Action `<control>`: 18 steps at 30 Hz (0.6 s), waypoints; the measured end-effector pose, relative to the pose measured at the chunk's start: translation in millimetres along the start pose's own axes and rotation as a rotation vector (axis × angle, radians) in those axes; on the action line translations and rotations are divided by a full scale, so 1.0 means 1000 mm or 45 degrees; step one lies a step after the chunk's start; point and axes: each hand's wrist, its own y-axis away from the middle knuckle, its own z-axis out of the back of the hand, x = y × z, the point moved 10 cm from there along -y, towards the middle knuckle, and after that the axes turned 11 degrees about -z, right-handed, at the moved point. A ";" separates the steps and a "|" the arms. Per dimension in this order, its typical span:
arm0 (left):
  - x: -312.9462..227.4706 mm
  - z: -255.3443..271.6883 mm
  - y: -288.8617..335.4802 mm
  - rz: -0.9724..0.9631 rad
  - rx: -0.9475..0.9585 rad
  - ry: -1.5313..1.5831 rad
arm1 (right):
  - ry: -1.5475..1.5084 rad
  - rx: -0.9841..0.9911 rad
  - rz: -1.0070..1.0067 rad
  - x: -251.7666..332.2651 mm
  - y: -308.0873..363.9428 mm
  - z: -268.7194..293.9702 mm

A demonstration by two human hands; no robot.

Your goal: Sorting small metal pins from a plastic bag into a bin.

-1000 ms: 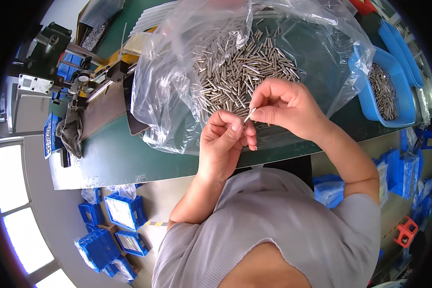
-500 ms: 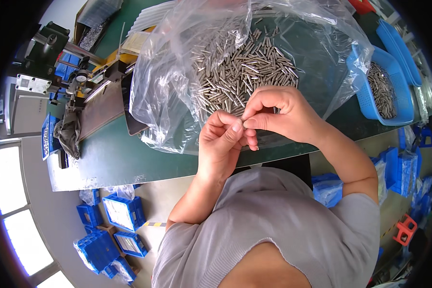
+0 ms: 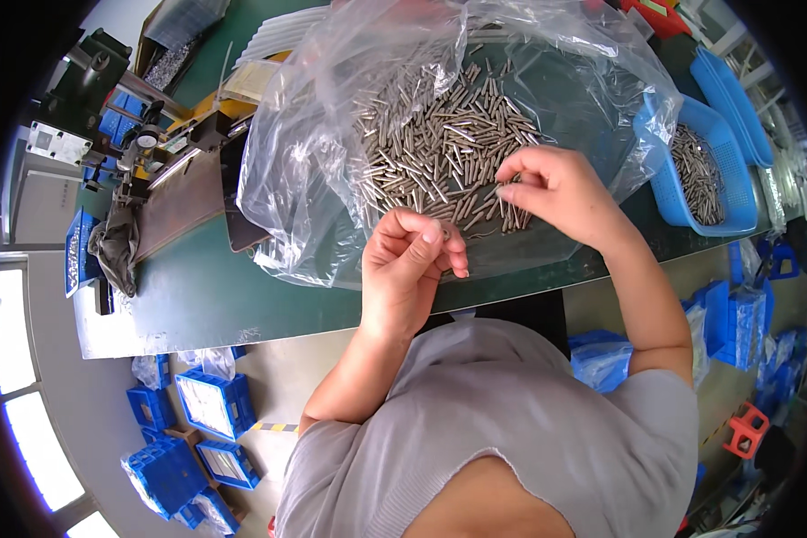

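A heap of small grey metal pins (image 3: 439,152) lies on a clear plastic bag (image 3: 305,170) spread over the green table. My left hand (image 3: 405,264) is closed near the heap's front edge, its thumb pressed to the index finger. Between those fingertips shows the end of a small metal pin (image 3: 446,234); the rest of it is hidden. My right hand (image 3: 556,188) hovers at the right edge of the heap, close to the pins there. Its thumb and index finger are a little apart, and I see nothing held between them.
At the right stands a blue perforated basket (image 3: 740,170) with more pins, beside another blue basket (image 3: 731,99). A machine with a dial gauge (image 3: 148,139) occupies the left of the table (image 3: 197,309). Blue crates (image 3: 215,399) stand on the floor.
My right hand has parted from the left and moved right, to the edge of the heap. The left hand stays nearly in place, still pinching. The whole view has shifted slightly.
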 end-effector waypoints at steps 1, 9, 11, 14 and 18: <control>0.000 -0.001 0.000 -0.005 0.006 -0.006 | 0.166 -0.074 0.108 0.008 0.004 -0.001; 0.000 -0.002 -0.001 -0.005 0.012 -0.017 | 0.434 -0.193 0.316 0.019 0.008 -0.010; 0.000 -0.001 0.000 -0.002 0.005 -0.015 | 0.362 -0.189 0.310 0.020 0.008 -0.005; -0.001 -0.001 0.000 -0.009 0.000 -0.016 | 0.306 -0.166 0.299 0.019 0.007 0.003; -0.001 -0.002 0.000 -0.007 0.021 -0.028 | 0.428 -0.112 0.281 0.021 0.009 -0.003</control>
